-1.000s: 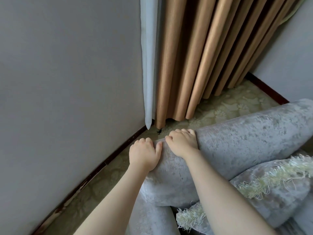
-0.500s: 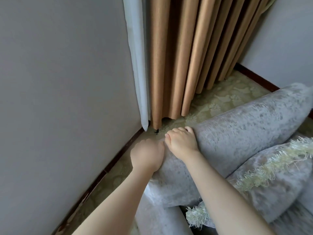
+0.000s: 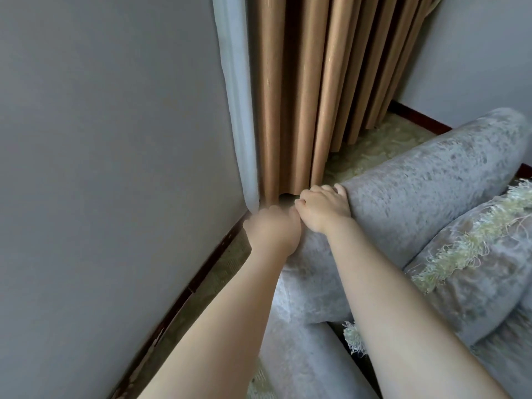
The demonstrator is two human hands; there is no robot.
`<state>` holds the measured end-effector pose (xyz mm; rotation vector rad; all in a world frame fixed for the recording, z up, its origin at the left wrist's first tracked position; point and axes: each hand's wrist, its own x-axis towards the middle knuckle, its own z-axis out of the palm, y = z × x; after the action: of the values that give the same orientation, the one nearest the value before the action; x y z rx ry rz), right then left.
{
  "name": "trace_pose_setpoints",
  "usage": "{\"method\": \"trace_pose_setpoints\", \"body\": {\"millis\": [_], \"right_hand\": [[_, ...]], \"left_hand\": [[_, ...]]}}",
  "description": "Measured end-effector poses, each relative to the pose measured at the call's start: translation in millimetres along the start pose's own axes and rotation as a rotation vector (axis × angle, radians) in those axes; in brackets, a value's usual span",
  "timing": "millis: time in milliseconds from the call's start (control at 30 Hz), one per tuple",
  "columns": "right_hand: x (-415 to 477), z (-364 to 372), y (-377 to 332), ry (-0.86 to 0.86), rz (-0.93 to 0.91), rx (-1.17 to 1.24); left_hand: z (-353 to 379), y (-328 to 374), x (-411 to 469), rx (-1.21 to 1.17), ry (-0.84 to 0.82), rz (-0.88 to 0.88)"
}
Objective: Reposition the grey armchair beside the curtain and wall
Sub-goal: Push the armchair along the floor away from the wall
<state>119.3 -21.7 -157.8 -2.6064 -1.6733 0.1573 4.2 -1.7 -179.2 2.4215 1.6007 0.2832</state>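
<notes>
The grey velvet armchair (image 3: 426, 180) fills the lower right, its rounded backrest top running up to the right. My right hand (image 3: 322, 207) grips the left end of that backrest, fingers curled over its far edge. My left hand (image 3: 272, 231) is blurred and sits at the same corner, just left of the right hand, its fingers curled round the corner. The tan curtain (image 3: 316, 90) hangs straight behind the hands, its hem almost touching the chair's corner. The grey wall (image 3: 109, 168) stands close on the left.
A white sheer curtain strip (image 3: 239, 110) hangs between wall and tan curtain. A dark skirting board (image 3: 184, 295) runs along the wall base. A fringed grey cushion (image 3: 466, 263) lies on the chair seat. Patterned carpet (image 3: 371, 145) shows behind the chair; another wall (image 3: 475, 53) stands at the far right.
The chair's corner and both hands have moved closer to the curtain hem and the left wall. The strip of carpet between chair and curtain has narrowed.
</notes>
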Motion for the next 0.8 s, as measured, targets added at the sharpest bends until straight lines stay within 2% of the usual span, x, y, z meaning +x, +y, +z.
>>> {"method": "trace_pose_setpoints", "body": {"millis": [233, 500, 800], "right_hand": [[-28, 2, -10, 0.087, -0.041, 0.034], [-67, 11, -53, -0.001, -0.157, 0.065], [-62, 7, -56, -0.062, -0.154, 0.039]], "left_hand": [[-7, -10, -31, 0.001, 0.113, -0.012], [-19, -50, -80, -0.002, 0.136, -0.156], [-25, -50, -78, 0.014, 0.049, -0.165]]}}
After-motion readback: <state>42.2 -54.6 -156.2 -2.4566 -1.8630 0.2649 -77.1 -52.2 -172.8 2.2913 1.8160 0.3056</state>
